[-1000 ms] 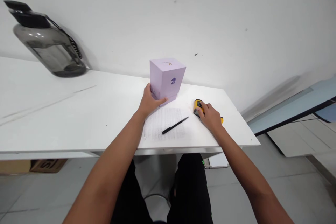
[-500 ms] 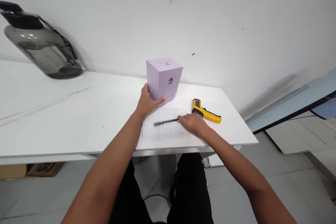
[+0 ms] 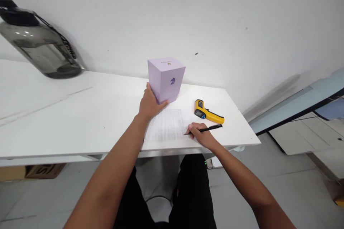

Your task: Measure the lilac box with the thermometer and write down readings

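Observation:
My left hand [image 3: 148,103] grips the lower left part of a lilac cardboard box [image 3: 173,82], its thumb stretched along the front bottom edge. The box stands upright on the white table and bears a dark horse-head mark. My right hand [image 3: 199,134] holds a black pen [image 3: 211,128] in a writing grip. Its point is down at the right side of a printed paper sheet [image 3: 166,125], which lies in front of the box; whether it touches the sheet I cannot tell. Just beyond the right hand lies a yellow infrared thermometer [image 3: 208,112].
A large grey water bottle [image 3: 44,48] stands on the table [image 3: 67,118] at the far left, by the wall [image 3: 120,18]. To the right, a pale blue panel [image 3: 292,100] rises past the table's end. A cardboard box [image 3: 44,171] sits below on the left.
The pen has been turned round in my right hand, from sticking out leftward over the sheet to a writing grip. My left hand stays on the box. The view has shifted slightly.

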The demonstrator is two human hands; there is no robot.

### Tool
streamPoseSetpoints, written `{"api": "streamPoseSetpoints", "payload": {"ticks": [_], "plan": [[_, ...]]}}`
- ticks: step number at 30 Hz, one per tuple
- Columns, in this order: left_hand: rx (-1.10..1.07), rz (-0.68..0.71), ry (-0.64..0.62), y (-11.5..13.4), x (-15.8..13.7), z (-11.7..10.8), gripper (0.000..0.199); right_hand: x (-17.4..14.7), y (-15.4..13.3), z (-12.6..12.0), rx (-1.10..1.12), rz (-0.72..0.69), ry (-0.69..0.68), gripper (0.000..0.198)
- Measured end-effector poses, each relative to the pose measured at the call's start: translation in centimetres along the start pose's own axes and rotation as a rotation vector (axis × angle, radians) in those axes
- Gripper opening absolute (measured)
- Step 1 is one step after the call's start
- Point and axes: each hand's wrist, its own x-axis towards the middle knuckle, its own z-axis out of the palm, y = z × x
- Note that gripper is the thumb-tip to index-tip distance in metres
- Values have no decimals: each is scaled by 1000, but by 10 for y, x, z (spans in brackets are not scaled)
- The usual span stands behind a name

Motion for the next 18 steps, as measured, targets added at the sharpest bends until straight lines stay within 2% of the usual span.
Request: {"api": "streamPoseSetpoints", "payload": {"ticks": [7,10,18], "plan": [[7,-16,19,-3,2,3,131,2,-3,0,-83,15,32,44],[-2,-31,17,-3,2,3,135,2,-3,1,-84,10,31,43],[-6,-53,-30,12,-3,-4,134,2,-2,-1,-72,2,-9,41]]}}
